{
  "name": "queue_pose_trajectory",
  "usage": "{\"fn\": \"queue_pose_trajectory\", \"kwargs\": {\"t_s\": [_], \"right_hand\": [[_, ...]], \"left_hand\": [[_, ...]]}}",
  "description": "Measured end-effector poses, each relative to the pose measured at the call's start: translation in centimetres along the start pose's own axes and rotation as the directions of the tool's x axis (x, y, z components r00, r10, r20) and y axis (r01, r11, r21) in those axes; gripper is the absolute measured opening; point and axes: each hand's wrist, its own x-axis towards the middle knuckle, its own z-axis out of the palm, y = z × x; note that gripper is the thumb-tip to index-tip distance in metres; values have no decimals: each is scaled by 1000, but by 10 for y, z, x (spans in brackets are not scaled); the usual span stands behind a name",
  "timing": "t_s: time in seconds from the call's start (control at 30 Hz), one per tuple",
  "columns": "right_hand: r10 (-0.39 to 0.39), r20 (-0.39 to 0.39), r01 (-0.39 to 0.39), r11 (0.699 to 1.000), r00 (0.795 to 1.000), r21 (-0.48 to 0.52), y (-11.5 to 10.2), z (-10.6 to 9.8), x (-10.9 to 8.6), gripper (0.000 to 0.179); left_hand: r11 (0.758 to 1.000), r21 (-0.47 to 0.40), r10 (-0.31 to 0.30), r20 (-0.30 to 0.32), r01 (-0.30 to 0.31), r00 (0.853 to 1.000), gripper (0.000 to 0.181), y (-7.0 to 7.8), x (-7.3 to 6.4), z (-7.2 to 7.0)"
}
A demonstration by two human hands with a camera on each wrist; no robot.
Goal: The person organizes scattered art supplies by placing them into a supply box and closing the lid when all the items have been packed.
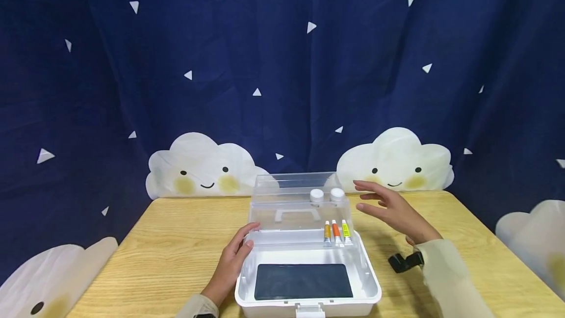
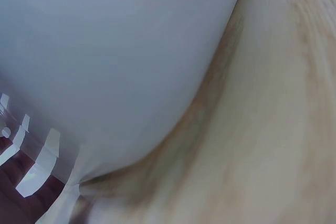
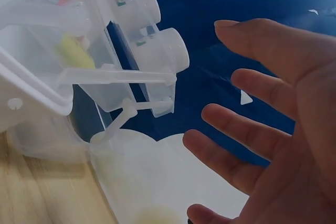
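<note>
A white storage box (image 1: pixel 368 278) stands unfolded on the table, with clear stepped trays raised at its back. My left hand (image 1: pixel 229 261) touches the box's left rear edge, thumb and fingers along the side; in the left wrist view part of it is hidden. To the right of the trays my right hand (image 1: pixel 390 207) hangs in the air, fingers spread and holding nothing. Two white-lidded jars (image 3: pixel 170 51) sit in the upper tray (image 1: pixel 273 183). Below them, an ochre tube (image 1: pixel 327 232), an orange tube (image 1: pixel 336 231) and a yellow tube (image 1: pixel 346 230) lean side by side.
Inside the box bottom lies a dark flat rectangular slab (image 1: pixel 303 281). A white latch (image 1: pixel 310 311) is on the front wall. The wooden table (image 1: pixel 190 229) extends to both sides, and a navy curtain (image 1: pixel 282 63) with cloud prints hangs behind it.
</note>
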Motion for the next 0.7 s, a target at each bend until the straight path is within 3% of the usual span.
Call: {"fn": "queue_pose_trajectory", "kwargs": {"t_s": [0.4, 0.7], "right_hand": [[-2, -8, 2, 1000, 1000, -7, 12, -12, -7, 55], [74, 1, -74, 997, 997, -24, 20, -29, -21, 60]], "left_hand": [[999, 27, 37, 8, -37, 999, 36, 0, 0, -2], [1000, 17, 16, 15, -16, 1000, 36, 2, -1, 0]]}}
